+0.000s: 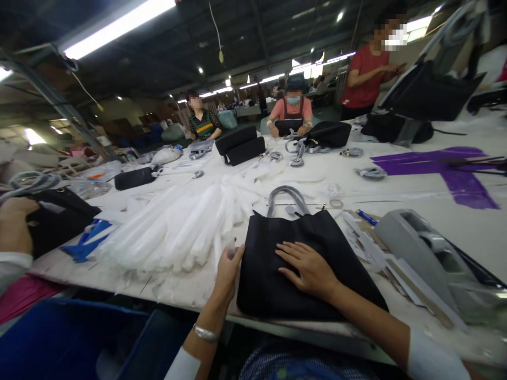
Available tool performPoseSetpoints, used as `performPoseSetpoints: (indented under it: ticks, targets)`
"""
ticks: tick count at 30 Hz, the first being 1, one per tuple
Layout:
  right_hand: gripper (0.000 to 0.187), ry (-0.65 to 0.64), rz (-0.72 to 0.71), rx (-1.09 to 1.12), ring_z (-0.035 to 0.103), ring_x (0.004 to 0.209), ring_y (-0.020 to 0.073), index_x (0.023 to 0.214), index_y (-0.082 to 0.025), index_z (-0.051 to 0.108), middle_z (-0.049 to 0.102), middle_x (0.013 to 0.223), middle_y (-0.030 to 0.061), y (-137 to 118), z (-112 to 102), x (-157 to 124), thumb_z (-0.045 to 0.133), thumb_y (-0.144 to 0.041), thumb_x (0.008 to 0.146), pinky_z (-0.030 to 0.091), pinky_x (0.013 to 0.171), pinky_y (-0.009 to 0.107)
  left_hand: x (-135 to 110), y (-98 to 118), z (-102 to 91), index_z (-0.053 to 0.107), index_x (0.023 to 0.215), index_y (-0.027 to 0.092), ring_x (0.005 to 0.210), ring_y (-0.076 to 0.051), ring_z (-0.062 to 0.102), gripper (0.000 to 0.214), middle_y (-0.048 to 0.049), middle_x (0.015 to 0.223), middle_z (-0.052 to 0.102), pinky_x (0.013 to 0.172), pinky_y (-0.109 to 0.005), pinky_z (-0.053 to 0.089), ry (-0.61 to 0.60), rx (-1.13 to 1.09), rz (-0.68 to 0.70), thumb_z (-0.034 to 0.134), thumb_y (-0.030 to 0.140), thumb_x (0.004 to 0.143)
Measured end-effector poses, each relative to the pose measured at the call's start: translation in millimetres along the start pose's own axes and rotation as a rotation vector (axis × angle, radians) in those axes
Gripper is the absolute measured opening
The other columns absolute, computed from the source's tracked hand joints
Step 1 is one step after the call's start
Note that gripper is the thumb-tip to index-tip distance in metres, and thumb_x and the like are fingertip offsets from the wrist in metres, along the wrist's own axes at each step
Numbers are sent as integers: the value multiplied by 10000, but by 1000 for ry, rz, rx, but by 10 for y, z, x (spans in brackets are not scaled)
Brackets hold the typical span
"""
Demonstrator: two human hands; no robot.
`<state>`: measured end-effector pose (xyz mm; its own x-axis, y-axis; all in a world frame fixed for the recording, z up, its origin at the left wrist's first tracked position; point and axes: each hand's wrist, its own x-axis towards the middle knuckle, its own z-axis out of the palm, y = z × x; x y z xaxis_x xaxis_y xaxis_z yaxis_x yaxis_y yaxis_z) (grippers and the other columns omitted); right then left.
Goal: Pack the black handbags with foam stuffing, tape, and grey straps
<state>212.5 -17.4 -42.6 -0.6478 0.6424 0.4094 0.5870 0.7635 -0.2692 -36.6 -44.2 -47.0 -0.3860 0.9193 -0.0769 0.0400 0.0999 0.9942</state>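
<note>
A black handbag (293,269) lies flat on the table in front of me, its grey wrapped handle (285,192) pointing away. My right hand (307,269) rests on the bag's upper face, fingers stretched out and slightly spread. At the bag's left edge, my left hand (228,269) is closed, with the thumb along that edge. Something small and pale shows at its fingertips, too blurred to name. Left of this hand spreads a heap of white translucent plastic wrapping (166,232).
On the right stand a grey tape dispenser (420,258), card strips (396,269) and a blue pen (366,217). Purple sheeting (443,166) lies beyond. At far left, another person's hand (16,224) touches a black bag (59,216). Blue bins (71,338) stand below the table edge. Co-workers are across the table.
</note>
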Motion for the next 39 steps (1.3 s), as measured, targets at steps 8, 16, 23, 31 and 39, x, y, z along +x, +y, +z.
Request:
performPoseSetpoints:
  ticks: [8, 16, 23, 31, 39]
  targets:
    - [395, 31, 3, 25, 553, 1243, 257, 1303, -247, 596, 603, 1347, 51, 33, 41, -18, 501, -364, 938, 410, 1070, 475, -113, -48, -220, 488, 1326, 194, 1193, -217, 606, 414, -150, 1317, 609, 1021, -378, 484, 194, -356, 56, 485, 406, 970]
    - [379, 41, -6, 13, 575, 1215, 249, 1271, -220, 624, 625, 1319, 57, 55, 66, -38, 485, -355, 945, 413, 1072, 459, -215, 136, -301, 614, 1194, 191, 1195, -266, 590, 426, -132, 1318, 604, 911, -387, 539, 236, -161, 47, 627, 470, 872]
    - [348, 124, -34, 3, 604, 1176, 232, 1249, -233, 638, 656, 1277, 49, 65, 106, -71, 528, -328, 933, 436, 1051, 437, -130, 185, -234, 666, 1075, 112, 1005, -221, 686, 269, -154, 1070, 716, 885, -343, 534, 230, -349, -30, 639, 299, 883]
    - [341, 124, -38, -9, 606, 1168, 228, 1241, -229, 640, 656, 1278, 39, 68, 113, -73, 526, -325, 934, 437, 1047, 443, -313, 425, -213, 636, 1087, 179, 1151, -189, 616, 195, -119, 1309, 591, 935, -317, 529, 484, -628, 202, 524, 268, 955]
    - [340, 119, -39, -16, 604, 1168, 229, 1238, -219, 641, 661, 1270, 42, 64, 115, -74, 520, -326, 938, 443, 1041, 446, -167, 235, -259, 524, 1215, 184, 885, -165, 643, 614, -76, 1036, 640, 757, -276, 512, 472, 60, 290, 784, 426, 714]
